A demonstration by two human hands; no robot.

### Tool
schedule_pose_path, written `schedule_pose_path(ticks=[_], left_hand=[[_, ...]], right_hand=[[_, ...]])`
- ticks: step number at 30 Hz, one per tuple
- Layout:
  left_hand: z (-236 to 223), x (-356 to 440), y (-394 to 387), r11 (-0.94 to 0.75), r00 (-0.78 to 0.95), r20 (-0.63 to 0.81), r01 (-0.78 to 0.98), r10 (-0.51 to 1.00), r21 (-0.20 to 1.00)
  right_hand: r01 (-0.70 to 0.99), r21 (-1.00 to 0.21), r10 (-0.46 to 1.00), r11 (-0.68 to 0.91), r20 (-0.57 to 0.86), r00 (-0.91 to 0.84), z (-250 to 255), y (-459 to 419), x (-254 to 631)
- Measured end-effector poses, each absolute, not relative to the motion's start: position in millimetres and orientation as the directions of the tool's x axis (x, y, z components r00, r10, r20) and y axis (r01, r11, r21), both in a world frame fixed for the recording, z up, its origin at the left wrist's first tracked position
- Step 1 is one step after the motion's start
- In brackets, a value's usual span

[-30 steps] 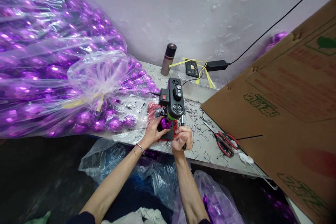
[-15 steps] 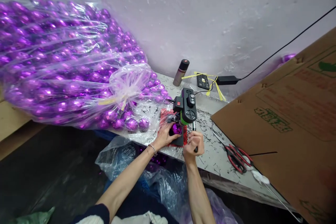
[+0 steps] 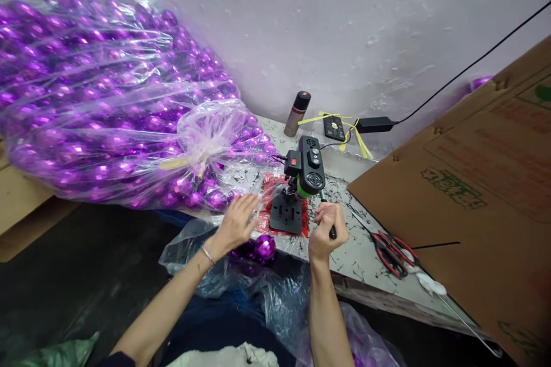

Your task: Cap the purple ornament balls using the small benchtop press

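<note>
A small black bench press with a red switch stands on the table. Its slotted base plate is bare and lies on red plastic wrap. My right hand is closed around the press's lever handle. My left hand is open, fingers stretched out, beside the loose end of a big clear bag of shiny purple ball ornaments. Below and right of that hand, a purple ball is at the table's front edge, above an open clear bag; whether it touches anything I cannot tell.
Red-handled scissors lie on the right, beside a large cardboard box. Behind the press are a dark-capped bottle, a phone-like black item and a power adapter with a cable. Black scraps litter the table.
My left hand has left the press plate and moved left. The purple ball it held there is now at the table's front edge. My right hand stays on the lever, slightly further right.
</note>
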State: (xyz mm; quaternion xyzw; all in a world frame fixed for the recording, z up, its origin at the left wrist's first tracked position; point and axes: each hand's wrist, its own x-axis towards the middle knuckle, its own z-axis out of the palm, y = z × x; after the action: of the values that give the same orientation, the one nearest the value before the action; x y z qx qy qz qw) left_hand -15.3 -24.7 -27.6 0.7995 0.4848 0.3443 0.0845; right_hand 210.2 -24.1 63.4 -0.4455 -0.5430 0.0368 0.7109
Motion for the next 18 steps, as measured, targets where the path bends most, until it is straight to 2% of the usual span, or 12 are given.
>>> schedule_pose_path(ticks=[4,8,14,18], left_hand=[[9.5,-48.4,41.2,-0.367,0.193,0.421,0.848,0.886,0.383],[20.7,-80.3,65.7,-0.349,0.266,0.305,0.901,0.914,0.259],[11.8,-98.4,49.9,-0.416,0.407,0.091,0.864,0.909,0.285],[7.0,-85.4,50.6,-0.376,0.358,0.117,0.894,0.926,0.242]], right_hand=[[0.440,-0.681,0.551,0.585,0.732,0.401,62.4,-25.3,210.9],[0.443,-0.672,0.549,0.594,0.741,0.387,61.2,-26.3,210.7],[0.406,-0.669,0.516,0.622,0.741,0.430,57.8,-24.5,206.6],[0.413,-0.652,0.514,0.636,0.757,0.405,57.8,-25.1,207.6]])
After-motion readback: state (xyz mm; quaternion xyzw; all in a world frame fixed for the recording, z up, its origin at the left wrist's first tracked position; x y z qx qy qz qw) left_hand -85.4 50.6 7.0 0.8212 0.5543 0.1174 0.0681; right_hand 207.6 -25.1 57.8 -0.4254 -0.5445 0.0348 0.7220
